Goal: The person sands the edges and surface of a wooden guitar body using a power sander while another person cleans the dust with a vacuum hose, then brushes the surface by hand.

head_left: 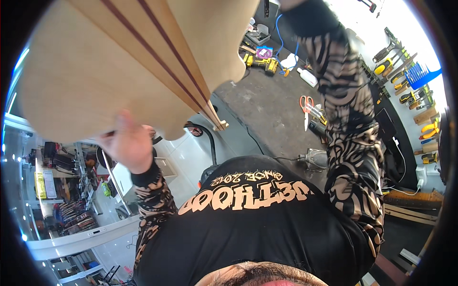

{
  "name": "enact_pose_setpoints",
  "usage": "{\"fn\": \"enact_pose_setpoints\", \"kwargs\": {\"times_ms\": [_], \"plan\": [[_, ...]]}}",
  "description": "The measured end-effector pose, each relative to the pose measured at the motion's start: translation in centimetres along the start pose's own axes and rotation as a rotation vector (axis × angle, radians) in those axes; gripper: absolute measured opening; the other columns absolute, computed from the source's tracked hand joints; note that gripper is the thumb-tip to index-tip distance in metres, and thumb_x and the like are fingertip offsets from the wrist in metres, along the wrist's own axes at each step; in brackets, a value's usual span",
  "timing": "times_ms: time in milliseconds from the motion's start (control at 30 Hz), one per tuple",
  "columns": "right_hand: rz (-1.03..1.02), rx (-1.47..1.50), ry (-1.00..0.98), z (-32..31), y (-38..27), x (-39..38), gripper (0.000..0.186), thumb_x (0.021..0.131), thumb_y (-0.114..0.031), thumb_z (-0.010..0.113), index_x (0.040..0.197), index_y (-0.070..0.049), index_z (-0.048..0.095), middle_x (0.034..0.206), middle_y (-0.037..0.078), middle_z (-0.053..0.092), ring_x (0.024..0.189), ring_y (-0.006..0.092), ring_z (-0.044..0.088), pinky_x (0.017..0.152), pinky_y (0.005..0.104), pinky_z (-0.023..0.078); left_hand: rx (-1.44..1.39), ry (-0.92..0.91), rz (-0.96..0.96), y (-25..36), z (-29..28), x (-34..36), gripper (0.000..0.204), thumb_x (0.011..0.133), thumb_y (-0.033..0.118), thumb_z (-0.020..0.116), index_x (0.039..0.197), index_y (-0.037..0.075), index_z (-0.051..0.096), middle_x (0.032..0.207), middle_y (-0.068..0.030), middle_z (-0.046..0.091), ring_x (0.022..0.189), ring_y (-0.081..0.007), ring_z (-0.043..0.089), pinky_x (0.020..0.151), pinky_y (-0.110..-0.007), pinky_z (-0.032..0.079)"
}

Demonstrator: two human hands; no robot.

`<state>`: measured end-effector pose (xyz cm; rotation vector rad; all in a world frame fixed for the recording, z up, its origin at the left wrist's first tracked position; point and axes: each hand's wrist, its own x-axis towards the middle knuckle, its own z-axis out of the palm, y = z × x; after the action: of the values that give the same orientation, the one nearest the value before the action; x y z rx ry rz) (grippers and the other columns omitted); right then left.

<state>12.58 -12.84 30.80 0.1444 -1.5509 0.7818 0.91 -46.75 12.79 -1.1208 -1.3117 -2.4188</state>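
A large, pale wooden guitar body with dark reddish-brown stripes running along its middle fills the upper left, held up and tilted above the floor. Its narrow striped end points down toward my torso. My left hand is closed on the lower edge, with the thumb lying on the face and the fingers mostly behind the wood. At the top edge of the picture, my right hand is almost wholly cut off beyond the dark cuff, to the right of the guitar body; its fingers are hidden.
On the dark bench lie orange-handled scissors, a white bottle, a yellow power drill and a blue cable. Hand tools hang along the right wall. A black hose curves below the guitar body.
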Motion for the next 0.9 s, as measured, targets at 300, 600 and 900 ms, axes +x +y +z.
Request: {"fn": "enact_pose_setpoints", "kwargs": {"times_ms": [300,600,900], "plan": [[0.459,-0.04,-0.136,0.1,9.3,-20.3,0.038,0.117,-0.018,0.058,0.092,0.006,0.072,0.086,0.002,0.071,0.083,0.0092,0.06,0.078,0.0273,0.049,0.176,-0.085,-0.404,-13.7,-6.1,-10.8,0.058,0.097,-0.003,0.088,0.15,0.001,0.064,0.135,-0.0116,0.076,0.122,-0.025,0.073,0.108,-0.042,0.057],[0.606,-0.07,-0.116,0.0,15.6,-28.4,0.037,0.115,-0.019,0.062,0.085,0.001,0.072,0.07,0.002,0.062,0.065,0.0103,0.054,0.063,0.0328,0.043,0.468,-0.232,-0.692,-20.5,-7.6,-15.3,0.054,0.095,0.018,0.099,0.135,-0.001,0.069,0.124,-0.0069,0.079,0.115,-0.0191,0.074,0.102,-0.036,0.058],[0.676,-0.069,-0.15,0.8,18.1,-32.5,0.038,0.116,-0.017,0.06,0.085,0.001,0.072,0.072,0.004,0.063,0.066,0.0116,0.056,0.064,0.0326,0.044,0.44,-0.215,-0.858,-23.0,-9.7,-18.0,0.055,0.093,0.016,0.1,0.131,0.001,0.063,0.12,-0.0052,0.075,0.113,-0.0144,0.072,0.099,-0.033,0.059]]}}
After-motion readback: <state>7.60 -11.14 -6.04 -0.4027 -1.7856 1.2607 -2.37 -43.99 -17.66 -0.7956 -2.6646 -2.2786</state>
